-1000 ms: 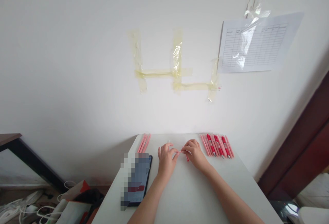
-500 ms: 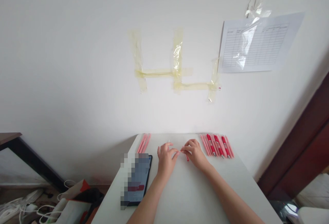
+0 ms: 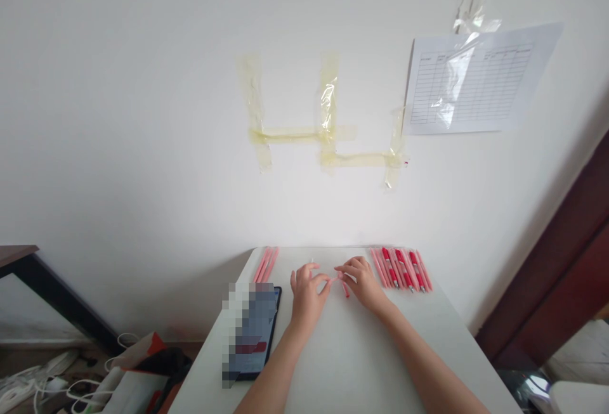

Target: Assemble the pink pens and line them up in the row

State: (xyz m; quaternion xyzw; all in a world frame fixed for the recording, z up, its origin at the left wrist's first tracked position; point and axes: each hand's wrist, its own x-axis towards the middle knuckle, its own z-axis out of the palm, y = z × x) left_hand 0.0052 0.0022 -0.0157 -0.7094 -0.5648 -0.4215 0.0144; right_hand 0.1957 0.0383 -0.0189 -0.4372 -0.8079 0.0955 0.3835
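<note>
My left hand (image 3: 307,293) pinches a small, thin pink pen part (image 3: 333,279) between thumb and forefinger, its other fingers raised. Facing it just to the right, my right hand (image 3: 359,281) has its fingertips drawn together at the other end of that part; what exactly they grip is too small to tell. Under the right fingers a short red-pink piece (image 3: 346,291) lies on the white table. A slim whitish piece (image 3: 311,262) shows partly behind my left fingers.
Pink pens (image 3: 266,265) lie at the table's back left. Several pink and red pens (image 3: 402,269) form a row at back right. A phone (image 3: 254,338) rests by the left edge. The wall stands right behind the white table (image 3: 352,363).
My right fingertips have shifted slightly up and away from the left ones, showing more of the pink part and the piece below. My left hand has hardly moved.
</note>
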